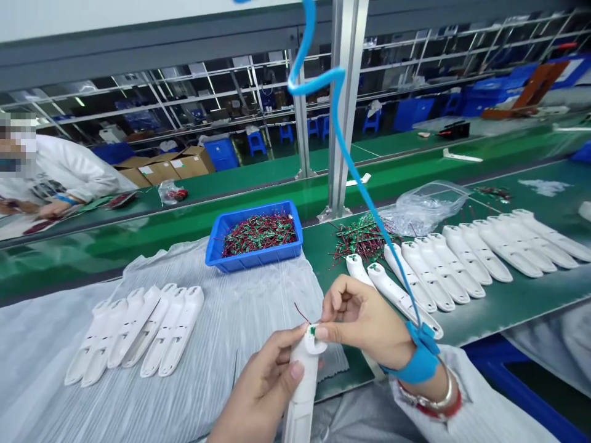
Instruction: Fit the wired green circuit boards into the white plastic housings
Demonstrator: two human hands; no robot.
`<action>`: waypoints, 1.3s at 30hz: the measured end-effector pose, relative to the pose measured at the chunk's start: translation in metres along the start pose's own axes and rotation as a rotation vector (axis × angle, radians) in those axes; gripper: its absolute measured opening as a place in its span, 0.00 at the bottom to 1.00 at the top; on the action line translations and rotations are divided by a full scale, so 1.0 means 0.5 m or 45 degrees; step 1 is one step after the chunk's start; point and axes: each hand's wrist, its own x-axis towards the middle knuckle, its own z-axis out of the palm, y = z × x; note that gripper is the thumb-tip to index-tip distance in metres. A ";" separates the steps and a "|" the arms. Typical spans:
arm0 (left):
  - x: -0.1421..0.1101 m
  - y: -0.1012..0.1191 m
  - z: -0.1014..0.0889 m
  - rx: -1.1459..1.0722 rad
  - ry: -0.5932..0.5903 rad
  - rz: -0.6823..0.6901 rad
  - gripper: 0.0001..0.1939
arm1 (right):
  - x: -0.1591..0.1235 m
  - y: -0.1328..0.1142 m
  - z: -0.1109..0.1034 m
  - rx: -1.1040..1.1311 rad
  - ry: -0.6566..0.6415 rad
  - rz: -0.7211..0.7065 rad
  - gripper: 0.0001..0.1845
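Observation:
My left hand [263,387] grips a white plastic housing [302,394] upright, its open end facing up. My right hand [364,317] pinches at that opening, where a small green circuit board [313,331] with a thin red wire sits. A blue wrist strap [419,360] circles my right wrist, with a blue coiled cord [351,166] rising from it. More white housings lie in a row [466,258] on the green bench to the right, and others [133,332] lie on a pleated plastic sheet to the left.
A blue tray [253,237] holds many wired green boards, with a loose heap [360,240] and a clear plastic bag [425,209] beside it. An aluminium post [344,104] stands behind. A co-worker in a white coat [60,172] works at the far left.

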 end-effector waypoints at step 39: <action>-0.006 -0.002 -0.018 0.020 0.093 0.149 0.14 | 0.011 0.018 0.042 -0.111 -0.039 -0.110 0.13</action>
